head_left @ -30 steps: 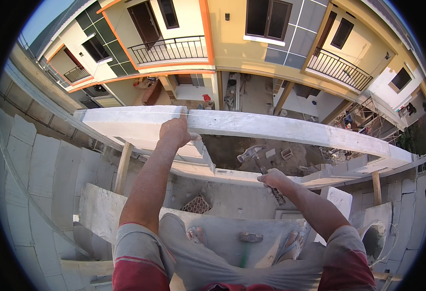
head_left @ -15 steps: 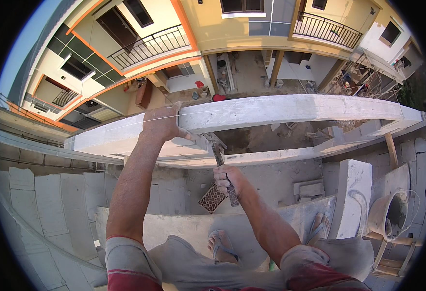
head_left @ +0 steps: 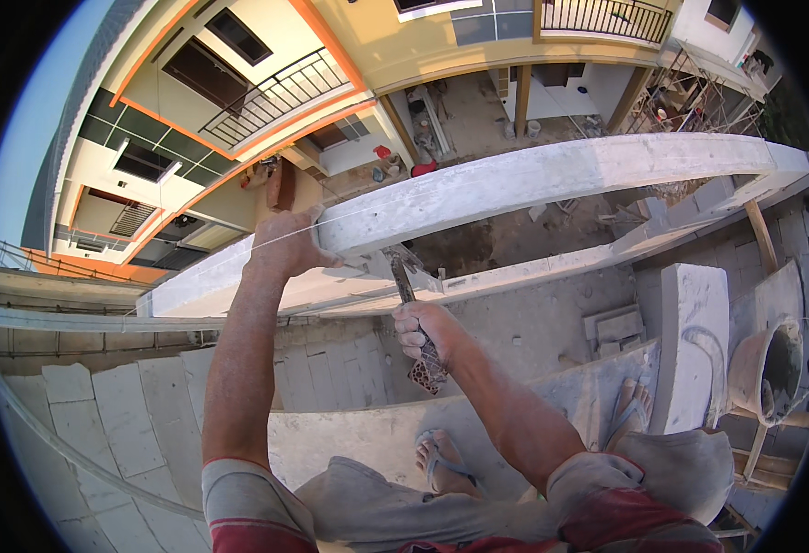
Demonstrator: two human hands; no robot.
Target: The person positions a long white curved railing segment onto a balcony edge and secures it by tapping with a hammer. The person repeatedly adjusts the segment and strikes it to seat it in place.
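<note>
My left hand [head_left: 286, 243] grips the top of a long white block wall [head_left: 478, 195], thumb on its near side. Its other fingers are largely hidden by the hand and wall. A thin taut string [head_left: 372, 208] runs along the wall top and passes at my left hand. My right hand [head_left: 428, 334] is closed round the handle of a mortar-crusted hammer [head_left: 402, 278]. The hammer stands nearly upright below the wall top, its head close to the wall's near face beside my left hand. Whether the head touches the wall I cannot tell.
My sandalled feet [head_left: 443, 461] stand on a grey plank [head_left: 330, 438]. At the right are an upright white block [head_left: 693, 341] and a mortar-stained bucket [head_left: 753, 380]. Grey blocks [head_left: 613, 327] lie below. Houses with balconies [head_left: 280, 97] rise beyond the wall.
The view has tilted, so the wall's right part sits higher and the houses have shifted up. Both hands keep their grips. The hammer now covers more of the perforated brick below.
</note>
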